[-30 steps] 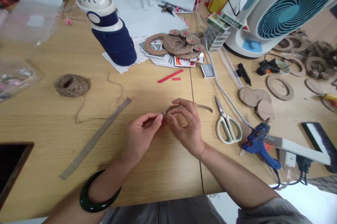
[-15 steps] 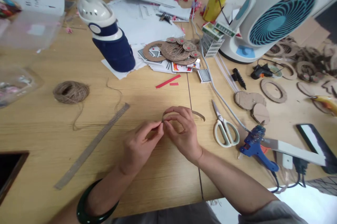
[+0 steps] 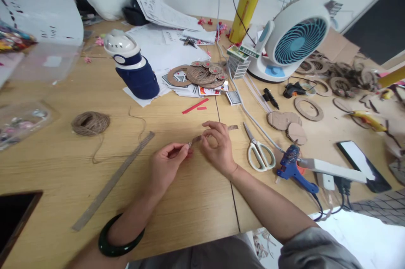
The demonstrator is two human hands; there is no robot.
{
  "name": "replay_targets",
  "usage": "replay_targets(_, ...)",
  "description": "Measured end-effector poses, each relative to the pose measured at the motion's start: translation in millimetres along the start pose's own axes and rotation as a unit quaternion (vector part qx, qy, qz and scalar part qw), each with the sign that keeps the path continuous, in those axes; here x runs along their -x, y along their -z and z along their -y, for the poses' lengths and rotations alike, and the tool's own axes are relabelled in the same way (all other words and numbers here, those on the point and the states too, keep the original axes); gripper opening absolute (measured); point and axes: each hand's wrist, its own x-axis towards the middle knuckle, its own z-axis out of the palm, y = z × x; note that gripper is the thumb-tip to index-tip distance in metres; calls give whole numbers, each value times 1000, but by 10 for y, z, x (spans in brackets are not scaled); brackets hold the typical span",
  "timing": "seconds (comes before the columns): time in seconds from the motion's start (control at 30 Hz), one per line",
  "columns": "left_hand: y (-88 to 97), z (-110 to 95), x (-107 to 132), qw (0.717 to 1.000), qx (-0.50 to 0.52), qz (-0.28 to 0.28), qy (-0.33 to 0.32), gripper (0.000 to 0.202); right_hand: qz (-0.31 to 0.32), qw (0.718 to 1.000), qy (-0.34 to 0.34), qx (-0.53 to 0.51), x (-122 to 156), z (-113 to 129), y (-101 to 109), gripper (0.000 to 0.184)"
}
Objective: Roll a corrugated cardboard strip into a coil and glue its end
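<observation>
A short strip of corrugated cardboard (image 3: 232, 127) runs between both hands over the wooden table (image 3: 177, 201). My left hand (image 3: 166, 167) pinches its left end with thumb and forefinger closed. My right hand (image 3: 217, 146) curls over the strip's middle, fingers pressed on it, and the free end sticks out to the right. A dark green bangle (image 3: 118, 241) sits on my left forearm.
A long cardboard strip (image 3: 114, 180) and a twine ball (image 3: 90, 123) lie to the left. Scissors (image 3: 258, 151) and a blue glue gun (image 3: 294, 170) lie to the right. Behind are a navy bottle (image 3: 136, 71), a fan (image 3: 292, 41), cardboard rings (image 3: 308, 108) and a phone (image 3: 362, 165).
The head has lifted, so more of the table and wall shows. The strip, arched a second ago, now lies flatter between the hands, which stay pinched on it.
</observation>
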Motion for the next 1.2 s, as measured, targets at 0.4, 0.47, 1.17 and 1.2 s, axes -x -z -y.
replay_targets(0.4,38,105,-31,999,24,25,-32,17,48,994,100,15,98,122,-104,10)
replay_targets(0.47,32,108,-29,999,24,35,-31,16,55,994,92,10,81,96,-101,13)
replay_targets(1.17,30,157,-56,998,40,54,3,18,57,996,60,36,42,52,-41,14)
replay_targets(1.2,28,159,-57,998,40,53,5,19,47,996,58,40,36,52,-33,14)
